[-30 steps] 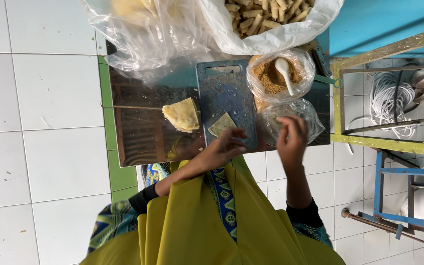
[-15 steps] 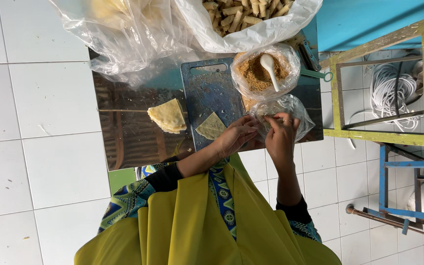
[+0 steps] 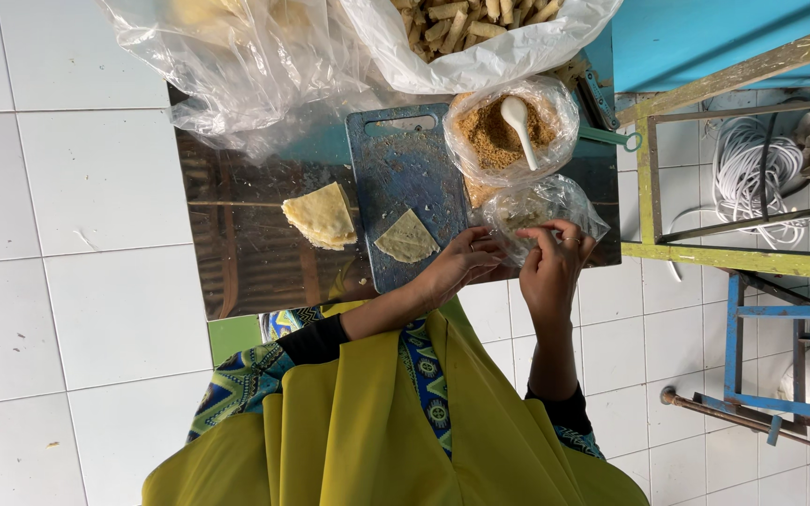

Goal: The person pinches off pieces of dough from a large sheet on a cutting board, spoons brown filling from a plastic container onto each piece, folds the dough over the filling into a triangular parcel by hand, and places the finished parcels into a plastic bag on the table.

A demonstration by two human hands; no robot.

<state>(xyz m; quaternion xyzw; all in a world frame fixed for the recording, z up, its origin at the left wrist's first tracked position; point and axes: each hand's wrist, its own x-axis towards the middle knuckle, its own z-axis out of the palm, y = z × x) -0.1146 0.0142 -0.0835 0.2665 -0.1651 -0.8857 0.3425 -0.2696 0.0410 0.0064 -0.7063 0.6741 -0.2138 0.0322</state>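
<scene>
Small clear bag (image 3: 541, 214), right of centre of the frame, lying on the bench (image 3: 236, 262) just below the crumb bag (image 3: 508, 141) with its white spoon (image 3: 520, 126): both hands meet at its lower edge. Left hand (image 3: 466, 265) pinches the bag's lower-left rim; right hand (image 3: 555, 267) has its fingers (image 3: 555, 234) curled onto the rim from below. Folded wrapper (image 3: 408, 239) lies on the blue board (image 3: 405, 187) just left of the left hand, nearer it than the right.

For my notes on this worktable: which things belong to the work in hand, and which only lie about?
In hand:
left hand
right hand
small clear bag
wrapper piece on blue cutting board

Lying about:
folded wrappers
crumb bag with white spoon
bag of sticks
white cable
</scene>
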